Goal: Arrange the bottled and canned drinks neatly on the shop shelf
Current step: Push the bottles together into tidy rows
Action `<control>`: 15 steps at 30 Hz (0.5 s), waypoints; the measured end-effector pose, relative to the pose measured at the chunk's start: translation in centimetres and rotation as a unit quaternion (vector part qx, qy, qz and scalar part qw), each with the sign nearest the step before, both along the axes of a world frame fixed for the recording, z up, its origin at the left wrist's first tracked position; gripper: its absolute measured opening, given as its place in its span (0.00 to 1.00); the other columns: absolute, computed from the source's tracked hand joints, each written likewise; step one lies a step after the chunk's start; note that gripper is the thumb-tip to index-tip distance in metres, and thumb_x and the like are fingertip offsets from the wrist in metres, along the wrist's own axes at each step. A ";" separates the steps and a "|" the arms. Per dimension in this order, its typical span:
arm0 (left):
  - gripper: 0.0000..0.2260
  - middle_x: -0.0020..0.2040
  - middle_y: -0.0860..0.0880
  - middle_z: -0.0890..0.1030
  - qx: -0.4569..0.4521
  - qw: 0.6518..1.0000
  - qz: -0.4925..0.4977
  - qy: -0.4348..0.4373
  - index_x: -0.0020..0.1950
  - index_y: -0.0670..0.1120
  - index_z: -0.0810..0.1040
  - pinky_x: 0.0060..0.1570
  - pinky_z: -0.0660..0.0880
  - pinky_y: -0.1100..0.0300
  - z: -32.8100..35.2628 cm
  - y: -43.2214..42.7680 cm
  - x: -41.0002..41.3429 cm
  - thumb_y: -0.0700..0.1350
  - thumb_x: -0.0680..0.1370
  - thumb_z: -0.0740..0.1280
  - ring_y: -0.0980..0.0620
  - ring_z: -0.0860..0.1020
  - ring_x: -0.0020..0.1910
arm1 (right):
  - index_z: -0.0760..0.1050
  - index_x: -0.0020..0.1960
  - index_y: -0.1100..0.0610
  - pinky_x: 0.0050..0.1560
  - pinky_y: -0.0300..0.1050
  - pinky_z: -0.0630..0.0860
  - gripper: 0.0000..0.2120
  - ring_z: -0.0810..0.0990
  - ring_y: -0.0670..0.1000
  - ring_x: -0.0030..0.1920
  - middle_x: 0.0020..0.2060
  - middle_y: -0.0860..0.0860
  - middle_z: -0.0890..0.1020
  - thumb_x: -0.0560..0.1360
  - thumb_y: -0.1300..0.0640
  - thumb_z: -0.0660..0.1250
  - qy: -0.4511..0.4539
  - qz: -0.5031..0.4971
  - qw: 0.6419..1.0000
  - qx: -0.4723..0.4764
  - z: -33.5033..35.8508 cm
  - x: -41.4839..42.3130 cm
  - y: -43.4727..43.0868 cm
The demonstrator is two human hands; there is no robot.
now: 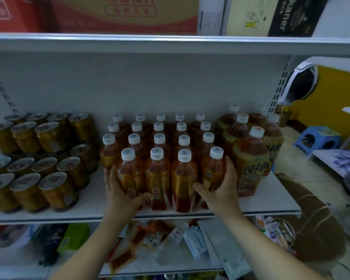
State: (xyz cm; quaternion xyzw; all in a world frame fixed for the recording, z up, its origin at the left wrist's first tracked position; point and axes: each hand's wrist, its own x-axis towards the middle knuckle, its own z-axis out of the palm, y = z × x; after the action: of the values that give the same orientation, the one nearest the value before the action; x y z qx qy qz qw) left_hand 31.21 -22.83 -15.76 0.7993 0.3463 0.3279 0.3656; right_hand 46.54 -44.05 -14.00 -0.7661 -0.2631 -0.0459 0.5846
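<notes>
Hands sit at the middle of the frame on the white shelf (275, 201), where small amber bottles (160, 138) with white caps stand upright in tight rows. The left grip (119, 190) curls round the leftmost bottle (129, 174) of the front row, fingers behind it and thumb lying across the label toward its neighbour. The right grip (220, 184) wraps the rightmost bottle (213, 172) the same way, fingers on its outer side and thumb reaching onto the next bottle in. Between the two grips the four front bottles stand side by side, close to the shelf's front edge. Just to their right a cluster of larger bottles (251, 164) with yellow labels stands upright. At the left of the frame gold cans (53, 182) sit in two tiers, the rear ones raised. Red cartons (125, 17) rest on the shelf above, loose packets (170, 243) lie on the one below, and a blue stool (317, 138) stands on the floor at the right.
</notes>
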 end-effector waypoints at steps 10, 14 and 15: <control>0.53 0.78 0.51 0.46 0.045 0.999 -0.010 -0.010 0.76 0.57 0.46 0.72 0.51 0.40 1.9 0.8 -0.7 0.67 0.59 0.70 0.49 0.44 0.76 | 0.47 0.76 0.43 0.69 0.47 0.57 0.50 0.53 0.42 0.73 0.73 0.44 0.55 0.64 0.36 0.73 -0.075 -0.020 0.995 -0.055 2.1 -0.8 -0.3; 0.47 0.78 0.54 0.45 0.204 0.976 -0.022 0.074 0.75 0.59 0.49 0.71 0.43 0.40 5.9 3.0 0.1 0.75 0.62 0.63 0.48 0.39 0.76 | 0.48 0.76 0.44 0.71 0.49 0.49 0.47 0.47 0.48 0.75 0.77 0.50 0.52 0.64 0.24 0.57 -0.173 -0.001 0.950 -0.259 6.4 0.9 0.7; 0.47 0.78 0.52 0.47 0.218 0.970 -0.031 0.106 0.75 0.59 0.51 0.71 0.41 0.40 6.8 3.3 0.4 0.76 0.62 0.60 0.48 0.39 0.76 | 0.49 0.77 0.45 0.71 0.48 0.49 0.48 0.47 0.48 0.75 0.77 0.50 0.52 0.65 0.23 0.55 -0.177 0.005 0.934 -0.311 7.3 1.3 1.1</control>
State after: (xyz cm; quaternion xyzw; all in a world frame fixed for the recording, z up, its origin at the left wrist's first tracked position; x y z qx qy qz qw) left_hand 31.66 -19.53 -8.94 0.9004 0.2784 0.2969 0.1539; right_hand 47.85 -43.00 -6.70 -0.8878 -0.3674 -0.0939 0.2609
